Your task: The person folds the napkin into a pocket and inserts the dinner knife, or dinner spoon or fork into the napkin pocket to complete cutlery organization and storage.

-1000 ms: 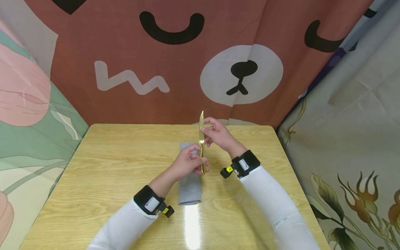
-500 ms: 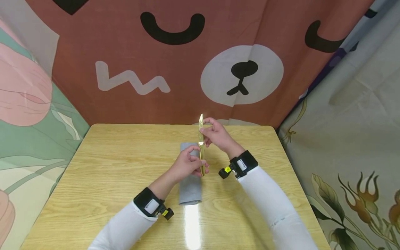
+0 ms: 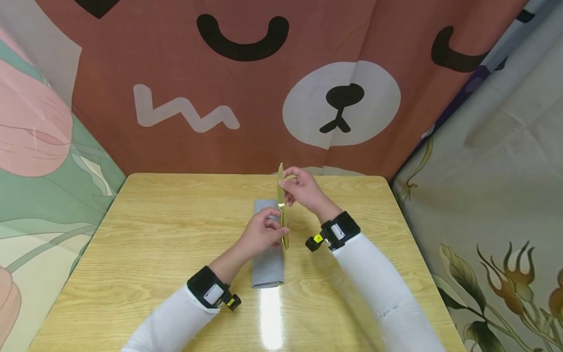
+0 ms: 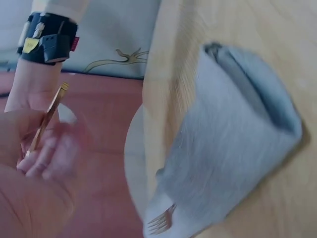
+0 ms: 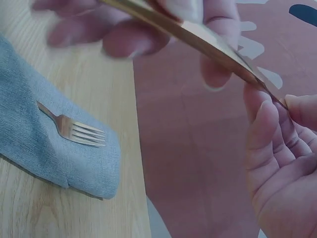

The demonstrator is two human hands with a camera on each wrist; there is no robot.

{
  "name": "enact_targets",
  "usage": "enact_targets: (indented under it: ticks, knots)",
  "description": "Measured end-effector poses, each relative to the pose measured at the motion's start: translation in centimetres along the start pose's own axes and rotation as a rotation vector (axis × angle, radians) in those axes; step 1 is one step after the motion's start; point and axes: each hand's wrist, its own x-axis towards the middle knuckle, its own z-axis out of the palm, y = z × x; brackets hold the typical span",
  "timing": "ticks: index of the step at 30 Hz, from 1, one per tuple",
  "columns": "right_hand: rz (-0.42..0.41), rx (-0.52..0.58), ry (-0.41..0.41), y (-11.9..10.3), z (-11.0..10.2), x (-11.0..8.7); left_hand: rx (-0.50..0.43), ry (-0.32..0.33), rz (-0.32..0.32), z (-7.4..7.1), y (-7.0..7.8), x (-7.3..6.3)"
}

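Note:
Both hands hold a golden table knife (image 3: 282,207) above the table, its blade tip pointing away from me. My left hand (image 3: 258,235) pinches the handle between thumb and fingers. Farther up, my right hand (image 3: 305,191) grips the blade with thumb and fingertips, as the right wrist view also shows. Below the knife lies a folded grey cloth napkin (image 3: 267,270), partly covered by the left hand in the head view. A golden fork (image 5: 81,131) is tucked into the napkin's fold, tines showing at the far end and the handle hidden inside.
The napkin rests on a light wood table (image 3: 176,210) with rounded far corners. Behind the table hangs a brown curtain (image 3: 255,107) with a bear print. Patterned cloths close off both sides. Each wrist wears a black strap with a small camera.
The knife has shifted slightly left and toward me, and its blade tip sits lower in the head view. My right hand has moved a little left with it. Both hands keep their hold.

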Motion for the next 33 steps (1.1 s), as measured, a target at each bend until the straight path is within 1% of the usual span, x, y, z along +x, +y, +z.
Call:
enact_targets:
  ticks: [1,2,3,4,5,6,9,11,13,15,19,22,26,28,33]
  knots:
    - [0.001,-0.009,0.0,0.0,0.0,0.0,0.09,0.013,0.024,0.0,0.0,-0.1]
    - [0.005,-0.015,0.001,0.0,0.0,0.0,0.183,0.018,0.036,0.0,0.0,-0.1]
    - [0.009,-0.018,0.001,0.0,0.0,0.0,0.282,0.012,0.041,0.0,0.0,-0.2]
    - [0.015,-0.018,0.003,0.0,0.0,0.0,0.375,-0.009,0.042,0.0,-0.2,-0.4]
    - [0.021,-0.017,0.006,0.0,-0.1,0.0,0.465,-0.045,0.031,0.1,-0.3,-0.6]
    - [0.028,-0.014,0.009,0.0,-0.1,0.0,0.556,-0.096,0.02,0.2,-0.6,-0.8]
    - [0.036,-0.001,0.018,0.0,-0.3,0.2,0.82,-0.271,0.004,1.0,-1.6,-1.9]
    - [0.032,0.003,0.021,0.0,-0.4,0.5,0.945,-0.367,-0.001,1.6,-2.2,-2.8]
    - [0.022,0.013,0.021,0.0,-0.5,0.8,1.038,-0.419,0.008,2.2,-2.7,-3.5]
    - [0.014,0.025,0.022,0.1,-0.6,1.2,1.09,-0.441,0.003,2.6,-3.0,-4.0]
    - [0.008,0.045,0.033,0.1,-0.9,2.3,1.161,-0.432,0.022,3.0,-3.3,-4.4]
    - [0.004,0.046,0.057,-0.1,-1.0,3.3,1.191,-0.43,0.026,3.2,-3.2,-4.5]
    - [0.027,0.06,0.099,-0.3,-1.2,4.8,1.204,-0.446,0.01,3.2,-3.2,-4.6]
    - [0.051,0.061,0.113,-0.1,-1.2,5.5,1.207,-0.456,0.005,3.2,-3.2,-4.6]
    - [0.127,0.014,0.131,1.2,-0.9,7.0,1.197,-0.472,0.001,2.9,-2.8,-4.9]
